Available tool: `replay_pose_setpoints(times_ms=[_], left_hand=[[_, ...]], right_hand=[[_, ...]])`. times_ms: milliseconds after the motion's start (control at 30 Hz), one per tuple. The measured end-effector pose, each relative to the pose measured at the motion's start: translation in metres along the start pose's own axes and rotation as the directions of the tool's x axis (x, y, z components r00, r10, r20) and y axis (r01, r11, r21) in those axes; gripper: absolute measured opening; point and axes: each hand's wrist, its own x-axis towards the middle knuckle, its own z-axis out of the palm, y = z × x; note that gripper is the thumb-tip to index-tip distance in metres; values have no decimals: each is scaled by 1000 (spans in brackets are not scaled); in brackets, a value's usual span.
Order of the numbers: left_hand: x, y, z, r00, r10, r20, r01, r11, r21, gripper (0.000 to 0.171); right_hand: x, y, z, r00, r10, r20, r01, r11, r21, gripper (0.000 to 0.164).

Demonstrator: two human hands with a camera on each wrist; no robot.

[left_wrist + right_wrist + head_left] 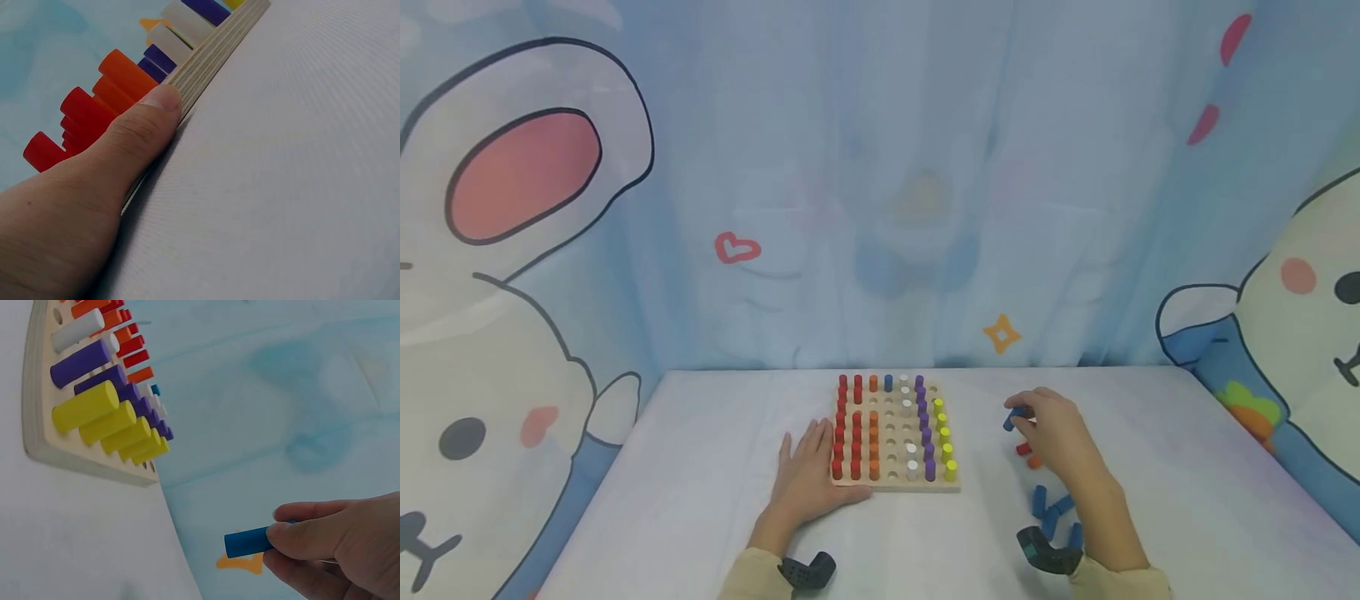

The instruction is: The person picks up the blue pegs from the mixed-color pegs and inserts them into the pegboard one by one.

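Note:
A wooden pegboard (891,488) stands mid-table with rows of coloured pegs in its holes, including red pegs (856,451), orange, white, purple pegs (929,470) and yellow pegs (951,471). One blue peg (888,382) stands in its back row. My left hand (811,479) rests along the board's left side, fingers straight, the thumb (140,125) lying against its front edge. To the right of the board, my right hand (1055,429) pinches a blue peg (247,542) between thumb and fingers, one end sticking out.
Loose blue pegs (1039,502) lie on the white tabletop (655,500) near my right forearm. A red peg (1023,448) and an orange peg (1035,462) lie just below the right hand. Behind the table hangs a blue cartoon curtain (820,167).

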Motion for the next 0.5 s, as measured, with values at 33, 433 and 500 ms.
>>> replay_pose_setpoints(times_ms=[33, 433, 500], left_hand=[[0, 1, 0, 1000, -1, 1, 1, 1000, -6, 127], [0, 3, -3, 1000, -14, 16, 14, 1000, -13, 128], [-1, 4, -5, 1000, -15, 13, 15, 1000, -16, 128]], right_hand=[[2, -1, 1, 1000, 1, -5, -1, 1000, 5, 27], [29, -22, 7, 986, -3, -165, 30, 987, 158, 27], [34, -28, 11, 980, -15, -197, 51, 982, 180, 23]])
